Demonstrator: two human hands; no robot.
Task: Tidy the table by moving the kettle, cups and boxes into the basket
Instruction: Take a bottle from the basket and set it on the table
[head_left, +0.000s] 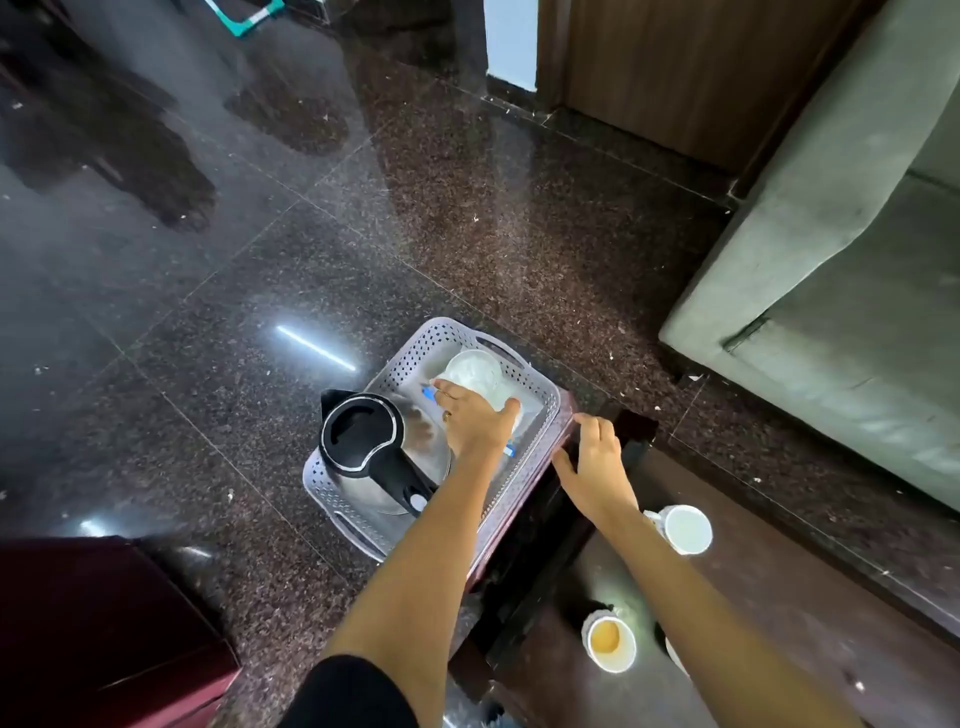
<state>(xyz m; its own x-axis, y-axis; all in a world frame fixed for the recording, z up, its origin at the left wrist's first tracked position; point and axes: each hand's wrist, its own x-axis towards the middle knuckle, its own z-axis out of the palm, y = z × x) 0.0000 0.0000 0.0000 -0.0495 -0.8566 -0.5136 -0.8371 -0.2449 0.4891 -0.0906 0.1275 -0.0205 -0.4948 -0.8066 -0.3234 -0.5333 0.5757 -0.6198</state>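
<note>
Head view: white cup (475, 375) — tilted, empty — gripped inside basket (545, 410).

The room is dim. The polished floor (467, 208) throws back glare: a bright strip-light streak, a hazy pale sheen across the middle, and a small spot at lower left. Wide-angle bending curves the edges. Detail is soft throughout, with dark corners.

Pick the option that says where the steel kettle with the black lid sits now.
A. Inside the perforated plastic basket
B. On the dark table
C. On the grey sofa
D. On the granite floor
A: the steel kettle with the black lid stands within the walls of the perforated plastic basket.
</note>
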